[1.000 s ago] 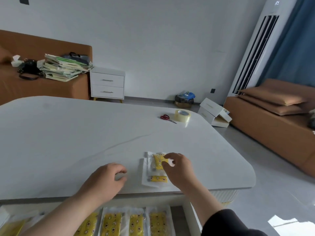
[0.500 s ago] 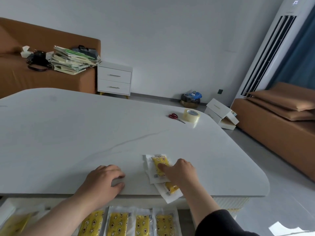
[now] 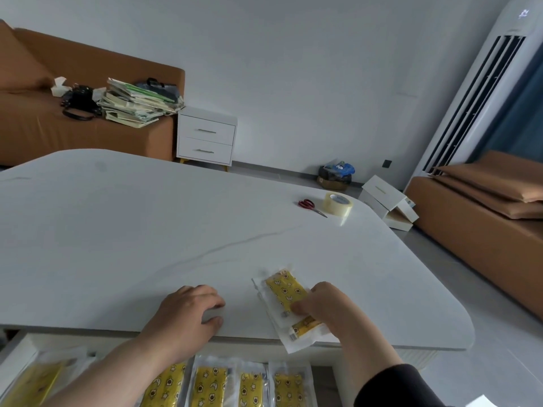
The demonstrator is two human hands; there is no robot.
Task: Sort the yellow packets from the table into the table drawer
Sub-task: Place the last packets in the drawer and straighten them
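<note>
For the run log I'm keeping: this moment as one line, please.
right hand: holds yellow packets at table edge, lower one overhanging | left hand: rests on table, empty | drawer: open, more packets inside

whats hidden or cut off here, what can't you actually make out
Head view only:
- right hand covers the near end of the top packet; pinching or pressing is unclear.
- lower packet: mostly under the top packet and that hand.
- drawer packets: cut off by the bottom edge, partly behind the left arm; count unknown.
- leftmost drawer packet: blurred.
</note>
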